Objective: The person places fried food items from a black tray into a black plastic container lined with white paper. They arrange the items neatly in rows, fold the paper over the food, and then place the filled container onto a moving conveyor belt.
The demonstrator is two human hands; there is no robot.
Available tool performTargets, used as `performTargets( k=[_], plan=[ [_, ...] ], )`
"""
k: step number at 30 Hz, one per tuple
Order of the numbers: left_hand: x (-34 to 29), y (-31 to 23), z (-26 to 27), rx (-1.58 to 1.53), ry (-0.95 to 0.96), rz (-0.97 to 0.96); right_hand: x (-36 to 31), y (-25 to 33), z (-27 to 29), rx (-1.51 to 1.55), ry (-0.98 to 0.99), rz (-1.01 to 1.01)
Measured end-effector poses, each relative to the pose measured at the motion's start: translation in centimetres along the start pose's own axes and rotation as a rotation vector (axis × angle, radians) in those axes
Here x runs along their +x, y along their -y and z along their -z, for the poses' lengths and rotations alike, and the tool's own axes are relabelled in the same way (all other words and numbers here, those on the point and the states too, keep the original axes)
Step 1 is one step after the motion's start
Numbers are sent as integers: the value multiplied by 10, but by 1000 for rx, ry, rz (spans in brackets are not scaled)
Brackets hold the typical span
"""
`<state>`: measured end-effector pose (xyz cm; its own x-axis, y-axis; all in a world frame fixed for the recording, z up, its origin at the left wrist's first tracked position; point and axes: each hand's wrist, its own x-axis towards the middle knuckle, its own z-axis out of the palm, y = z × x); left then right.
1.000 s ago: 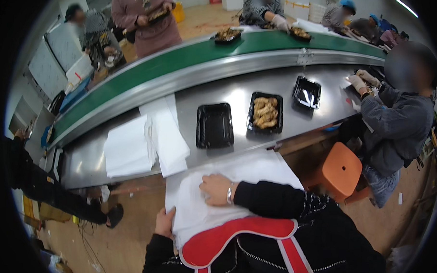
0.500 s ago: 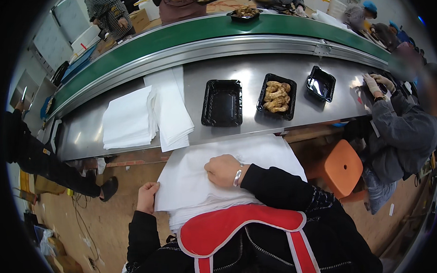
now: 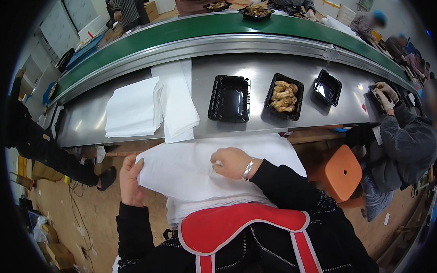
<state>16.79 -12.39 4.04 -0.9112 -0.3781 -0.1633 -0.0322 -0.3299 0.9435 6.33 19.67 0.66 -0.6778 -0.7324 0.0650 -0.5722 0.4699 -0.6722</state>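
A stack of white sheets (image 3: 190, 161), paper or thin cloth, lies across my lap below the table edge. My left hand (image 3: 131, 182) pinches the left corner of the top sheet between thumb and fingers, holding it raised off the pile. My right hand (image 3: 233, 163), a silver bracelet at its wrist, rests on the sheet's middle with fingers curled in. A small whitish bit shows at those fingertips; whether it is pinched sheet or something else is unclear.
On the steel table (image 3: 177, 70) lie more folded white sheets (image 3: 133, 108), two empty black trays (image 3: 229, 98) and a tray of brown knobbly pieces (image 3: 284, 96). Behind runs a green conveyor (image 3: 186, 34). A gloved co-worker (image 3: 403, 135) sits right, beside an orange stool (image 3: 342, 173).
My left hand has moved up and left, drawing the sheet's corner with it. My right hand has shifted slightly right and up. The view has tilted a little.
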Motion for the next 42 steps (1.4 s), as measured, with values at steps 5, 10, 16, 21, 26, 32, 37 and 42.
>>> performTargets(
  k=[5, 10, 16, 21, 26, 32, 37, 42],
  plan=[
    [-21, -36, -62, 336, 135, -321, 13, 14, 36, 353, -163, -64],
    [-53, -55, -139, 396, 651, -518, 13, 49, 67, 717, 18, 202],
    [-53, -63, -180, 393, 856, -797, -21, 62, 115, 671, 72, 325],
    [-51, -48, -198, 374, 817, -762, -54, 48, 108, 774, -181, 134],
    [-29, -34, -177, 502, 606, -889, -60, 13, 98, 300, -860, 72],
    [-5, -54, -190, 651, 398, -972, -74, 13, 112, 547, -748, -16],
    [-7, -81, -196, 413, 707, -422, -69, 65, 150, 1087, -340, 161],
    [-45, -90, -231, 206, 630, -608, -55, 99, 147, 841, -378, 208]
  ],
)
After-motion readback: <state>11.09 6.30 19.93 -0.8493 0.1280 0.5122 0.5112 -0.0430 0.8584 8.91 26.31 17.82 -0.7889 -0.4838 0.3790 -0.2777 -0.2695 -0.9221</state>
